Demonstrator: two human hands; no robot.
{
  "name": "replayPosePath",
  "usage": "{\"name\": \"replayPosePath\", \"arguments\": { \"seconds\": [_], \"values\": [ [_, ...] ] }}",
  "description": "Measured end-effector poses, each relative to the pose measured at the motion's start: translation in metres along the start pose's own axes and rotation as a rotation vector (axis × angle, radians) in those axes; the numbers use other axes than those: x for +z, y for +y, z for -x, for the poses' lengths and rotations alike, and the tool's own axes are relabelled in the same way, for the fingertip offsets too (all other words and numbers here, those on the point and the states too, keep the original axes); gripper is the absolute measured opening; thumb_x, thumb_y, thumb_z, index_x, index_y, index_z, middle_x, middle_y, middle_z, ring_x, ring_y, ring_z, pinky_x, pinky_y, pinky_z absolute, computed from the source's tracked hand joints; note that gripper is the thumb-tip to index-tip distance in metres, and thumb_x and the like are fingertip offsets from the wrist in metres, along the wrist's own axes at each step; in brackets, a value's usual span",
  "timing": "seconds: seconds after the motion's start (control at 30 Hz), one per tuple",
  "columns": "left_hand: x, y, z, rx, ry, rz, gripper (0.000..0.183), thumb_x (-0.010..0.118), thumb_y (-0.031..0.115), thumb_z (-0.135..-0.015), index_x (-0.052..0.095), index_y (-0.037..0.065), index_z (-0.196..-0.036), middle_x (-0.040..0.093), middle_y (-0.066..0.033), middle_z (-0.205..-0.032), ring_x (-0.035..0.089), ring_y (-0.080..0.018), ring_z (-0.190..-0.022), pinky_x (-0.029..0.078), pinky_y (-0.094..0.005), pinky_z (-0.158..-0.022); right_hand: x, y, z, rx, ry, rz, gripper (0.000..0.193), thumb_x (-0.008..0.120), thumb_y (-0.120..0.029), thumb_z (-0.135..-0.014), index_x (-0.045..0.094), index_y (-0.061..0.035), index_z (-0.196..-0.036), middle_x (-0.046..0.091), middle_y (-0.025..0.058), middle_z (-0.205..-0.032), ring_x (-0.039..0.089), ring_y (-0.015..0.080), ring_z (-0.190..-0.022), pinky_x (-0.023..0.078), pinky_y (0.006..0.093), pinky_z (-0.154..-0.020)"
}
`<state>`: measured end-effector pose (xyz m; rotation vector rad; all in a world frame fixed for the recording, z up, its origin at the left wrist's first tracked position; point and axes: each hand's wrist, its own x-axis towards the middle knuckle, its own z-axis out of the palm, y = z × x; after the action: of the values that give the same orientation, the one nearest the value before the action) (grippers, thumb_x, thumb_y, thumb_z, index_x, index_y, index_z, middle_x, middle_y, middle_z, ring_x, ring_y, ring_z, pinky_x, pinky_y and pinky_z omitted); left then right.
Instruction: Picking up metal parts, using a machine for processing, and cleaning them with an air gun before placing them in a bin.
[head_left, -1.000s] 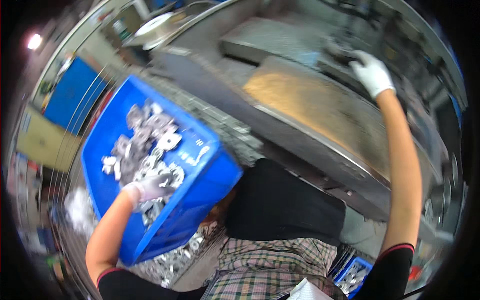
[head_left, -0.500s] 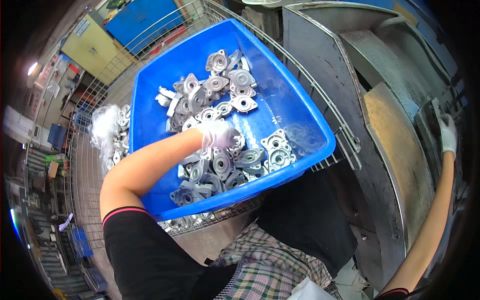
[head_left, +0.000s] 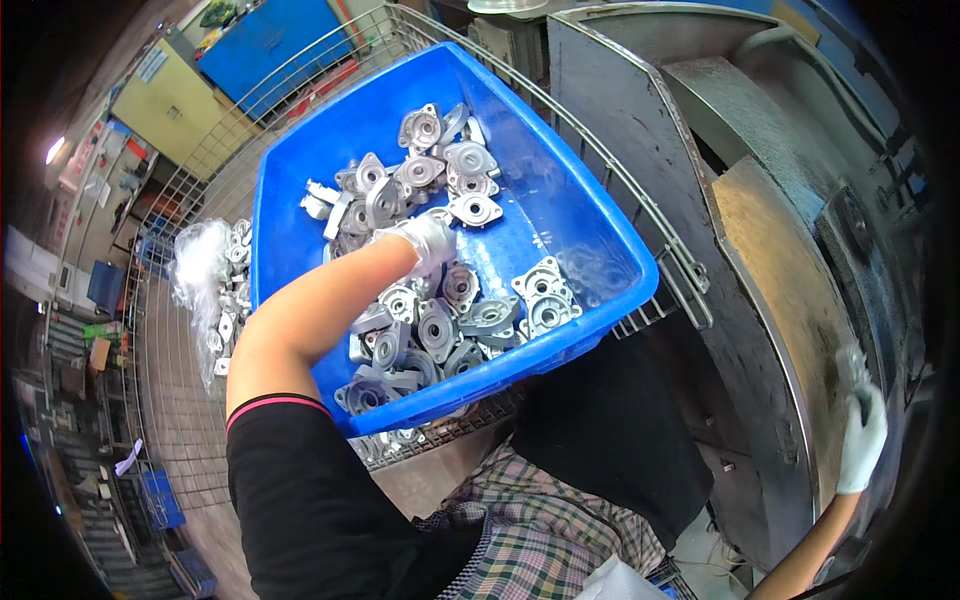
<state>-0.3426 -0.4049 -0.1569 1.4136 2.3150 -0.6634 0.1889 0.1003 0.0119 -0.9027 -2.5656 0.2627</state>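
A blue plastic bin (head_left: 640, 235) holds several grey cast-metal flange housings (head_left: 475, 209), each with a round bore and bolt-hole ears. My left hand (head_left: 425, 242), in a white glove, reaches into the bin and rests on the pile near its middle. Its fingers are bent down among the housings and mostly hidden, so any grip does not show. Off to the right, my gloved right hand (head_left: 862, 440) is closed on a small grey metal part (head_left: 853, 367), smeared by motion, over the grey metal machine housing (head_left: 690, 200).
A wire mesh cart (head_left: 190, 420) surrounds the bin. More castings and a clear plastic bag (head_left: 200, 265) lie in it on the left. A tan, worn plate (head_left: 770, 250) slopes inside the machine housing. Yellow (head_left: 175, 105) and blue cabinets (head_left: 280, 50) stand behind.
My right hand has come down and nearer from the machine's far right side, with the small metal part in it. My left hand has shifted slightly left and away over the pile.
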Motion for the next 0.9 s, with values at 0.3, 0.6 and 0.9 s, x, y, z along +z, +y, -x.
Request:
{"name": "replayPosePath", "arguments": {
  "seconds": [0.3, 0.6, 0.9],
  "values": [
    [-0.168, 0.005, 0.084, -0.106, 0.399, 0.607, 0.04, 0.078, 0.044, -0.08, 0.078, 0.011, -0.102, 0.074, -0.0104, -0.088, 0.07, -0.0236, -0.082, 0.053, -0.0367, -0.077, -0.002, 0.038, 0.101, 0.146, 0.117, 0.139, 0.016, 0.064, -0.002, -0.09, 0.065, 0.0007, -0.106, 0.069, 0.0161, -0.101, 0.065, 0.0319, -0.095, 0.049, 0.0375, -0.089],
    [-0.318, 0.099, 0.077, -0.05, 0.893, 0.563, 0.044, 0.075, 0.036, -0.084, 0.073, 0.004, -0.114, 0.073, -0.0129, -0.099, 0.07, -0.0239, -0.097, 0.052, -0.0344, -0.089, 0.008, 0.035, 0.108, 0.076, 0.227, -0.004, 0.017, 0.069, -0.001, -0.085, 0.067, 0.0, -0.102, 0.07, 0.0177, -0.099, 0.066, 0.0343, -0.094, 0.05, 0.0391, -0.087],
    [-0.351, 0.254, -0.044, 0.173, 1.237, 0.039, 0.023, 0.066, 0.025, -0.086, 0.077, 0.02, -0.106, 0.072, -0.0052, -0.096, 0.066, -0.0286, -0.088, 0.052, -0.0428, -0.078, 0.005, 0.018, 0.106, 0.092, 0.255, 0.017, 0.011, 0.071, -0.01, -0.081, 0.068, -0.0071, -0.091, 0.069, 0.013, -0.09, 0.064, 0.0347, -0.089, 0.049, 0.0433, -0.082]
  ]
}}
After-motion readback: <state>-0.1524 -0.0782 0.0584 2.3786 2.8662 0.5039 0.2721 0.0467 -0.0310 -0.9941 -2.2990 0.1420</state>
